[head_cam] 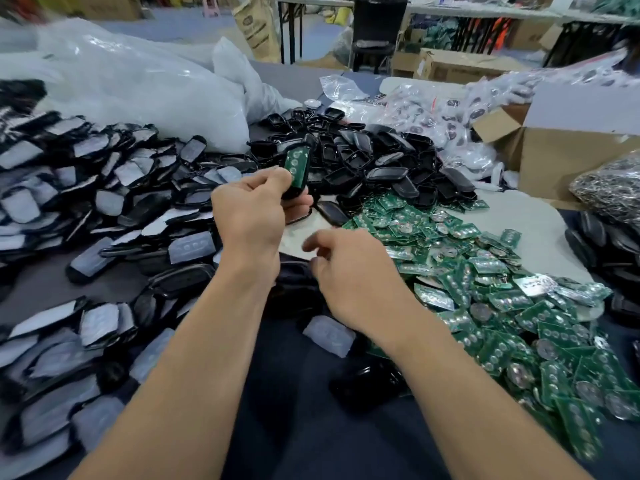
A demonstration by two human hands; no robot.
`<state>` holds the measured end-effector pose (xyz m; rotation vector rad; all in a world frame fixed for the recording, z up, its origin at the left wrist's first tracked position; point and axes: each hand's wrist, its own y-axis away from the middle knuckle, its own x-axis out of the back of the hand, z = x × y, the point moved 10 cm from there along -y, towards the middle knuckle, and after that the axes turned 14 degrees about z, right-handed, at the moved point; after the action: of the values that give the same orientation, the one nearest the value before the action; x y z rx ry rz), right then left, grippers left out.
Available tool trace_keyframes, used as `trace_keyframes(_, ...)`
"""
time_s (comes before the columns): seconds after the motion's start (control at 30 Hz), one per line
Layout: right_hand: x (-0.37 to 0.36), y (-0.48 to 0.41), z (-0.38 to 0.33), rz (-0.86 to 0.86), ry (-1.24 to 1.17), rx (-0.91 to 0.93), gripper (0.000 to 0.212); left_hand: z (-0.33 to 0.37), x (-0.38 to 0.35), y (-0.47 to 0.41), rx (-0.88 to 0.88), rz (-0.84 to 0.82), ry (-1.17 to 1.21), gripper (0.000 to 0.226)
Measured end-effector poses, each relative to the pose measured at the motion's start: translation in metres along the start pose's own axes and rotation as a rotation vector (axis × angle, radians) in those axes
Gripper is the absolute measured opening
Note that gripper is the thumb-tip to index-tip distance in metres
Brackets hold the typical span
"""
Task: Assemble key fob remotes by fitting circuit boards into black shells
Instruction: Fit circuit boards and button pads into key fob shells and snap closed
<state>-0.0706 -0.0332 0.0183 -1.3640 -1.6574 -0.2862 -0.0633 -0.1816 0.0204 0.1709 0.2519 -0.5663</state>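
Observation:
My left hand (254, 213) grips a black shell with a green circuit board (297, 164) set in it, held upright above the table's middle. My right hand (349, 268) hovers lower and to the right with its fingers loosely curled and nothing in them. Several loose green circuit boards (485, 289) are heaped to the right. A pile of empty black shells (363, 157) lies behind the hands. On the left are several black shells with grey rubber pads (104, 202) in stacked rows.
Big clear plastic bags (138, 84) lie at the back left, bags of small parts (450, 109) at the back right. A cardboard box (571, 150) stands at the right, a bag of metal parts (609, 188) beside it. More black shells (606, 244) lie at the right edge.

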Motion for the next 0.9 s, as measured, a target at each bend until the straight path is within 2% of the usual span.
trace_keyframes(0.13, -0.027, -0.011, -0.021, -0.121, 0.214, 0.151, 0.018, 0.005, 0.005, -0.003, 0.000, 0.007, 0.051, 0.016)
trace_keyframes(0.2, -0.024, -0.014, -0.025, -0.096, 0.236, 0.170, 0.018, 0.009, 0.009, -0.006, 0.000, 0.023, 0.083, 0.018)
trace_keyframes(0.27, -0.012, -0.018, -0.028, -0.007, 0.118, 0.119, 0.018, 0.012, 0.017, -0.012, -0.003, 0.066, 0.112, 0.021)
trace_keyframes(0.33, -0.015, -0.013, -0.033, -0.037, -0.045, 0.059, 0.011, 0.015, 0.028, -0.019, 0.000, 0.124, 0.148, 0.020)
trace_keyframes(0.43, -0.044, 0.004, -0.051, -0.209, -0.078, 0.082, 0.026, 0.014, 0.041, -0.027, 0.004, 0.180, 0.191, 0.021)
trace_keyframes(0.6, -0.045, 0.005, -0.061, -0.084, 0.074, 0.177, 0.034, 0.013, 0.041, -0.031, 0.009, 0.184, 0.197, 0.020)
trace_keyframes(0.67, -0.035, 0.004, -0.058, -0.054, 0.036, 0.132, 0.035, 0.014, 0.041, -0.031, 0.002, 0.184, 0.196, 0.021)
trace_keyframes(0.8, 0.009, 0.004, -0.026, 0.004, -0.204, -0.050, 0.038, 0.014, 0.033, -0.024, 0.011, 0.144, 0.191, 0.023)
trace_keyframes(0.9, 0.047, 0.016, 0.013, 0.074, -0.253, -0.152, 0.047, 0.008, 0.012, -0.009, 0.016, 0.028, 0.100, 0.023)
